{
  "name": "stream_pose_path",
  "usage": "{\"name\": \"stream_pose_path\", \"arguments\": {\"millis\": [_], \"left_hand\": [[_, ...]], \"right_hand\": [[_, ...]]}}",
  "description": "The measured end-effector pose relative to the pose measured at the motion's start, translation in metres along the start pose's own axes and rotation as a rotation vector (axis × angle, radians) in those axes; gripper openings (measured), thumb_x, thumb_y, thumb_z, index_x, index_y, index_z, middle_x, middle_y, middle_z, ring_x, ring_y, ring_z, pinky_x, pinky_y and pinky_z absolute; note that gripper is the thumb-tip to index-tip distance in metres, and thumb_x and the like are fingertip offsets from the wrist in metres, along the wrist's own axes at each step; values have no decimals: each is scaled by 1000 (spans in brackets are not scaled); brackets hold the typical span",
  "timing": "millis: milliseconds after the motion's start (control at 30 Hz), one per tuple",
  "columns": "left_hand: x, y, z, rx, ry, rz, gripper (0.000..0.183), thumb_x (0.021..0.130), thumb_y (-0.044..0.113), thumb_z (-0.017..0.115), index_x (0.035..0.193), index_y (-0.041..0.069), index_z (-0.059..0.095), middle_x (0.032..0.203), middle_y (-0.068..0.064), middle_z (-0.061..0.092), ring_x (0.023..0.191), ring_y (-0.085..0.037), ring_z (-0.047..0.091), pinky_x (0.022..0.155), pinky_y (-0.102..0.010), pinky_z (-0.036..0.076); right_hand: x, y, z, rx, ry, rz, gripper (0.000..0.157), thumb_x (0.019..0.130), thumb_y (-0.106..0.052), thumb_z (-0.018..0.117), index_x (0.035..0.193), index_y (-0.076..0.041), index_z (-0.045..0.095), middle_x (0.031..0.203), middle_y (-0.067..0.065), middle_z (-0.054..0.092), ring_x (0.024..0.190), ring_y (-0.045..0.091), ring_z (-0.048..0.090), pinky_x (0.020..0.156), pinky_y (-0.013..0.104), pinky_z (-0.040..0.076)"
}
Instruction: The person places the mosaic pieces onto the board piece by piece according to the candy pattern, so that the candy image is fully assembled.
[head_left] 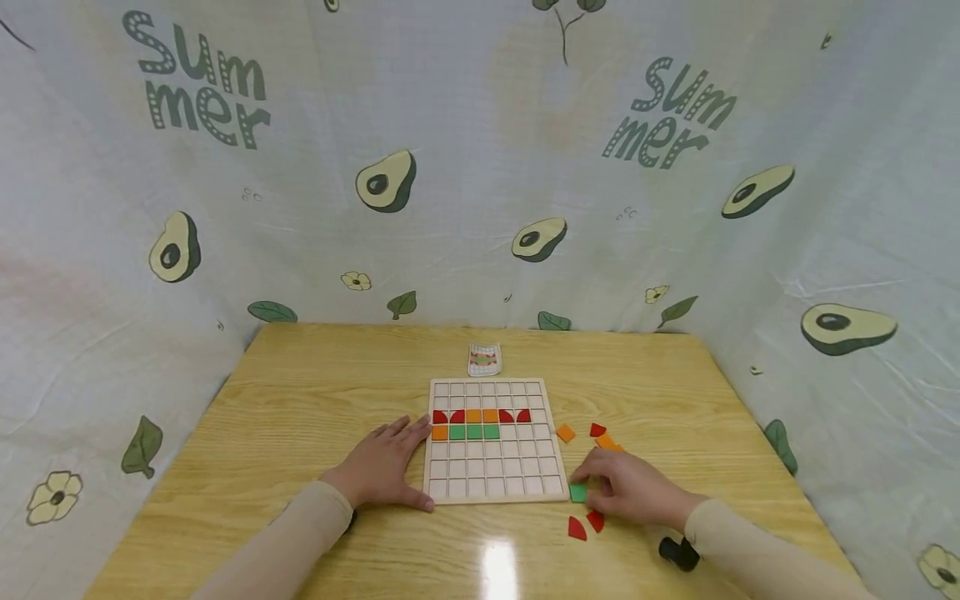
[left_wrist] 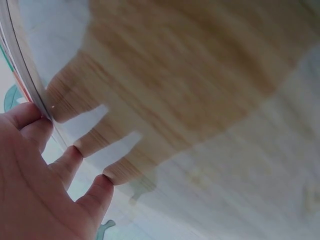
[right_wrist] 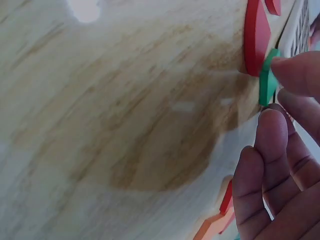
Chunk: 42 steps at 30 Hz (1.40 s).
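A wooden grid board (head_left: 465,468) lies on the table, with red quarter-circle, orange square and green square tiles in two of its rows. My left hand (head_left: 386,467) is spread at the board's left side, fingertips at its edge; the left wrist view shows those fingers (left_wrist: 95,192) apart, resting on the tabletop. Close to the board's lower right corner, my right hand (head_left: 630,487) pinches a green tile (head_left: 578,493). In the right wrist view the thumb (right_wrist: 295,72) is on this green tile (right_wrist: 268,82), beside a red piece (right_wrist: 256,40).
Behind the board lies a small pattern card (head_left: 484,359). Right of the board are a loose orange tile (head_left: 566,432), a red piece (head_left: 597,430) and another orange piece (head_left: 609,443). A red quarter-circle (head_left: 577,528) lies nearer me. Printed cloth (head_left: 465,275) surrounds the table.
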<state>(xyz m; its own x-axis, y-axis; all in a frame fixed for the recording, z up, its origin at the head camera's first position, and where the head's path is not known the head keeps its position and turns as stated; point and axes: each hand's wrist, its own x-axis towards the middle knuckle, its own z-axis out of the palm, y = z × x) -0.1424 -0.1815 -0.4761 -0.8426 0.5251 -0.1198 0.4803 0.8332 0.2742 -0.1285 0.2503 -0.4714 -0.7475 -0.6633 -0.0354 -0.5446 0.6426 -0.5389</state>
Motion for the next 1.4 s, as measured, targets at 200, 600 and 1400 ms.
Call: {"name": "stream_pose_path", "arguments": {"millis": [200, 600, 1400], "left_hand": [[1, -1, 3, 14, -1, -6, 121, 66, 87, 62, 156, 11, 36, 162, -3, 27, 147, -35, 24, 113, -58, 25], [0, -2, 2, 11, 7, -9, 121, 66, 86, 64, 156, 10, 36, 162, -3, 28, 146, -35, 24, 113, -58, 25], [-1, -1, 2, 19, 9, -7, 120, 67, 86, 63, 156, 10, 36, 162, -2, 27, 146, -34, 25, 113, -57, 25]], "right_hand": [[1, 0, 3, -52, 3, -11, 24, 89, -17, 75, 113, -21, 73, 102, -13, 60, 67, 0, 49, 61, 21, 45], [1, 3, -1, -102, 12, -25, 27, 88, -15, 75, 114, -21, 73, 104, -11, 60, 63, -2, 47, 58, 20, 44], [5, 14, 1, -75, 47, -70, 31, 83, -10, 75, 112, -21, 74, 100, -12, 61, 64, -1, 49, 58, 20, 45]]}}
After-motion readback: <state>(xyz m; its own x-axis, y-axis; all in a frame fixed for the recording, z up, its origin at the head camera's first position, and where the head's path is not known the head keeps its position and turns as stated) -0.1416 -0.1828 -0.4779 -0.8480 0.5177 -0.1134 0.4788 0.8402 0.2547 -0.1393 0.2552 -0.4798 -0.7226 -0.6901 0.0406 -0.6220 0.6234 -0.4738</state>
